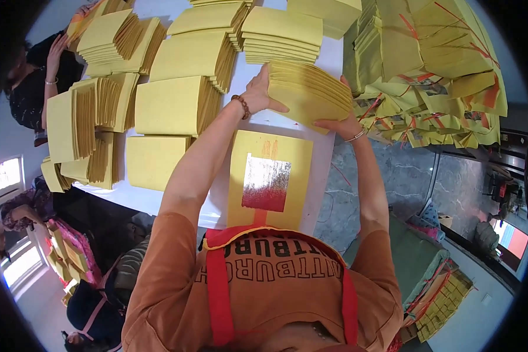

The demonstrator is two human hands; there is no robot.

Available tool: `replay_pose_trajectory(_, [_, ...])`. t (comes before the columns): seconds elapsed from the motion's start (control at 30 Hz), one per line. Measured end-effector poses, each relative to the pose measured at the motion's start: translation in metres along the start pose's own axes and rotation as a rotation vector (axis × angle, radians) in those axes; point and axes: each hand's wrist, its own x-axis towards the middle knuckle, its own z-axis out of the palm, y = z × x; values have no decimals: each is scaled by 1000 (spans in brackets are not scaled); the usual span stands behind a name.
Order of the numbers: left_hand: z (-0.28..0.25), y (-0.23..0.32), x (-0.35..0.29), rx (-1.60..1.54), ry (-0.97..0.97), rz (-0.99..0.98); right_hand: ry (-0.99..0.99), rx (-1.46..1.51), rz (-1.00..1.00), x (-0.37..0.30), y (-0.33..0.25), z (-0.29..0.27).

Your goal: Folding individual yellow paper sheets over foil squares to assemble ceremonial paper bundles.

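Observation:
A thick stack of folded yellow paper point(302, 97) is held up between my two hands above the far part of the table. My left hand point(259, 97) grips its left side, thumb stretched along the near face. On the right side, my right hand point(341, 122) has its thumb at the lower near corner and its fingers up the edge. Closer to my body lies a yellow sheet point(302, 152), flat, bearing a silver patch point(267, 176) that turns dark red at its near end. Its nearest edge is hidden by my red apron.
Several yellow paper stacks point(170, 105) cover the left and far parts of the white table point(216, 214). Big yellow bundles with red ties point(434, 70) rise at the right, above a grey floor point(364, 176). Other people, one with a hand point(56, 50) by the stacks, are at the left.

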Motion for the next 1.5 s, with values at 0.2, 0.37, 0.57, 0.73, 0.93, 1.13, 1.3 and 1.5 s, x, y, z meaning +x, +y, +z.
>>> replay_pose_trajectory(0.2, [-1, 17, -8, 73, 148, 66, -25, 367, 373, 3, -7, 1])
replay_pose_trajectory(0.37, [-22, 42, -24, -635, 68, 113, 94, 939, 377, -9, -23, 2])
replay_pose_trajectory(0.57, [-6, 60, -33, -1239, -192, 36, 295, 1228, 170, -16, -27, 40])
replay_pose_trajectory(0.73, [-10, 103, -39, -899, -261, 209, 252, 1365, 54, -19, -5, 47])
replay_pose_trajectory(0.93, [6, 127, -24, -487, 106, 270, 332, 1319, 195, -23, -10, 51])
replay_pose_trajectory(1.13, [-12, 108, -21, -724, 103, 235, 30, 1385, 207, -15, -25, -14])
replay_pose_trajectory(1.3, [-25, 113, -20, -478, 49, 232, -135, 739, -62, 14, -52, -35])
replay_pose_trajectory(1.5, [-5, 47, 0, -297, 11, 334, -24, 659, 315, 7, -27, 38])
